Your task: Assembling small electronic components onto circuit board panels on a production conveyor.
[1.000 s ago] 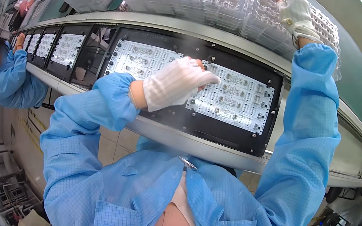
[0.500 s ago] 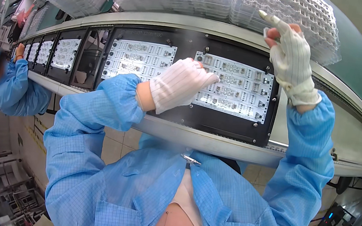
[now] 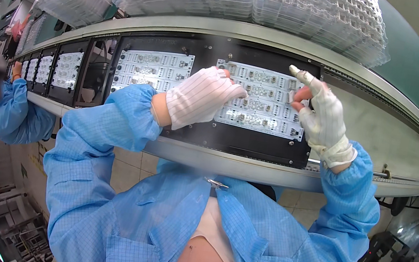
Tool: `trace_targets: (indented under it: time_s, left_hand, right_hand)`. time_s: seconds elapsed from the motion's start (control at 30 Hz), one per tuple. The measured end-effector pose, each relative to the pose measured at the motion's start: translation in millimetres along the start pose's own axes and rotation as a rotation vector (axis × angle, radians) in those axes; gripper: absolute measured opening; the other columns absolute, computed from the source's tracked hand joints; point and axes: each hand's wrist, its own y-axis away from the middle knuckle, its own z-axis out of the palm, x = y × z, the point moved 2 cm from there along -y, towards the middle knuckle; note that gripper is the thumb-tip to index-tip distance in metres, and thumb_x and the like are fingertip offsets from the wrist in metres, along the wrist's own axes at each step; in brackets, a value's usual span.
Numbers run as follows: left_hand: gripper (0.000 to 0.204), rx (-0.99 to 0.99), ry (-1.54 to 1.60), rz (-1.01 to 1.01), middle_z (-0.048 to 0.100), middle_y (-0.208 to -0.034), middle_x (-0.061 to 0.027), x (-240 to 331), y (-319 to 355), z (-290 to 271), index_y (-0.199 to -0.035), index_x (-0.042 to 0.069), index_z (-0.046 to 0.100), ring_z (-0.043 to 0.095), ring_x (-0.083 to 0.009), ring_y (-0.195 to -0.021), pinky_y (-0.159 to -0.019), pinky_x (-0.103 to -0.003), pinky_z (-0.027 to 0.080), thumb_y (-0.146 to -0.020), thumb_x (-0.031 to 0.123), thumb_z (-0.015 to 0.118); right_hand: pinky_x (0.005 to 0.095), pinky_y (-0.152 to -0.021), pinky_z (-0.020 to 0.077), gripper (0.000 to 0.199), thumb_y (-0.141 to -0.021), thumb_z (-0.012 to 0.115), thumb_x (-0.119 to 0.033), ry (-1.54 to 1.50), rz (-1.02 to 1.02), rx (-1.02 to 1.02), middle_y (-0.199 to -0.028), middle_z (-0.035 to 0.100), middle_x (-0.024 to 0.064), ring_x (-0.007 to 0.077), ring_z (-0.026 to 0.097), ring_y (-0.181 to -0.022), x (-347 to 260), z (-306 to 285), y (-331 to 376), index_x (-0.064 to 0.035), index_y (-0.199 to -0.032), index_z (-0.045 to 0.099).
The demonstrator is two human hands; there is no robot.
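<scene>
The left hand, in a white striped glove, lies flat on the white circuit board, with its fingers together and pressed on the board's left part, holding nothing. The board has rows of small parts and sits in a black carrier tray on the conveyor line; it lies under the left fingers and stretches to the right, as far as the right hand.

The right hand, gloved the same way, is raised just in front of the board's right end. Its thumb and a finger are pinched on a small white part, which sits at the board's right edge, and the forefinger points up and to the left, apart from the others. Whether the part touches the board I cannot tell.

A second white board lies in the same tray, just left of the left hand. More black trays with boards follow along the line to the left. Stacks of clear plastic blister trays stand on the shelf above the line. At the far left another person in a blue sleeve works at the line, well apart from both hands
</scene>
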Motion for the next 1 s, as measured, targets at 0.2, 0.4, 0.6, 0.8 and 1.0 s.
trace_targets:
  time_s: [0.2, 0.4, 0.6, 0.8, 1.0]
  left_hand:
    - [0.03, 0.075, -0.195, 0.003, 0.063, -0.083, -0.0056, 7, 13, 10, -0.11, 0.008, 0.065, 0.061, -0.0259, -0.084, -0.079, -0.036, 0.05, -0.081, 0.002, 0.062]
    - [0.013, 0.222, -0.161, 0.082, 0.056, -0.068, -0.0056, 1, 9, 16, -0.088, 0.009, 0.054, 0.061, -0.0239, -0.072, -0.068, -0.036, 0.047, -0.078, 0.007, 0.062]
    - [0.011, 0.202, -0.201, 0.096, 0.056, -0.069, -0.0065, 6, 6, 19, -0.084, 0.008, 0.054, 0.062, -0.0245, -0.074, -0.069, -0.035, 0.048, -0.076, 0.009, 0.063]
    - [0.02, 0.121, -0.232, 0.065, 0.059, -0.074, -0.0056, 8, 5, 17, -0.096, 0.008, 0.058, 0.062, -0.0231, -0.077, -0.072, -0.035, 0.049, -0.076, 0.005, 0.064]
    - [0.031, 0.069, -0.257, 0.031, 0.063, -0.078, -0.0042, 9, 4, 5, -0.109, 0.008, 0.063, 0.063, -0.022, -0.08, -0.077, -0.034, 0.05, -0.079, 0.003, 0.064]
  right_hand:
    - [0.0376, -0.076, 0.0523, 0.074, -0.068, 0.063, 0.011, 0.069, 0.061, -0.07, -0.079, 0.065, 0.007, 0.0239, 0.063, -0.077, 7, 13, 20, -0.0099, -0.138, 0.056]
    - [0.0374, -0.079, 0.0504, 0.07, -0.071, 0.062, 0.008, 0.117, -0.007, -0.083, -0.078, 0.064, 0.0053, 0.0284, 0.062, -0.074, 8, 26, 26, -0.0108, -0.138, 0.055]
    - [0.0348, -0.069, 0.0498, 0.072, -0.07, 0.06, 0.011, 0.251, -0.117, -0.113, -0.072, 0.058, 0.0042, 0.0239, 0.058, -0.068, 10, 29, 26, -0.0092, -0.138, 0.055]
    - [0.0357, -0.068, 0.0491, 0.071, -0.07, 0.059, 0.011, 0.029, 0.019, -0.094, -0.07, 0.057, 0.0057, 0.025, 0.056, -0.067, 16, 27, 18, -0.0097, -0.138, 0.056]
    - [0.035, -0.07, 0.0484, 0.068, -0.07, 0.056, 0.012, 0.284, -0.101, -0.117, -0.076, 0.059, 0.0034, 0.0231, 0.059, -0.07, 9, 34, 17, -0.0121, -0.133, 0.061]
